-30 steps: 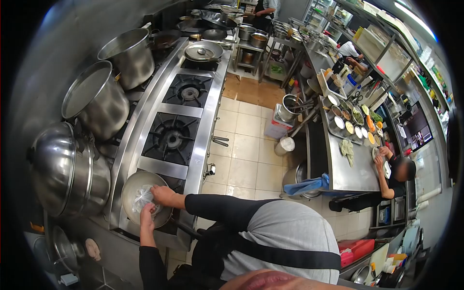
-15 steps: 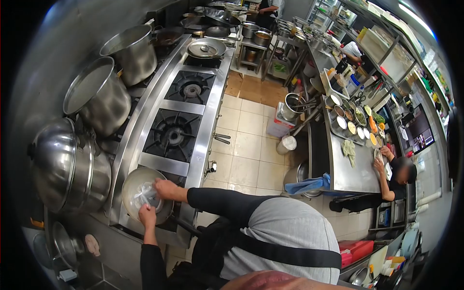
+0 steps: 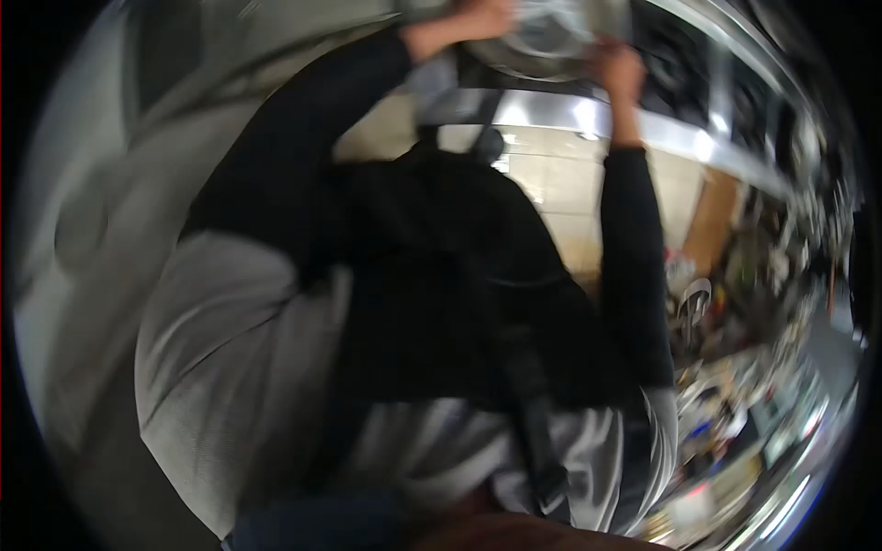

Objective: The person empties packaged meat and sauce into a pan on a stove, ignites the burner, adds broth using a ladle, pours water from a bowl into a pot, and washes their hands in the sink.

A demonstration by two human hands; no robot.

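left hand and right hand apart, beside a pan, grips too blurred to tell

Single head-worn view, wide-angle, with dark curved corners and motion blur. The camera looks steeply down from above the black cloth apron, which lies close to the lens and occupies the middle of the field. Beyond the apron, the round grey metal pan is only partly within view; to the apron's upper right, the pale rectangular floor tiles appear farther below.
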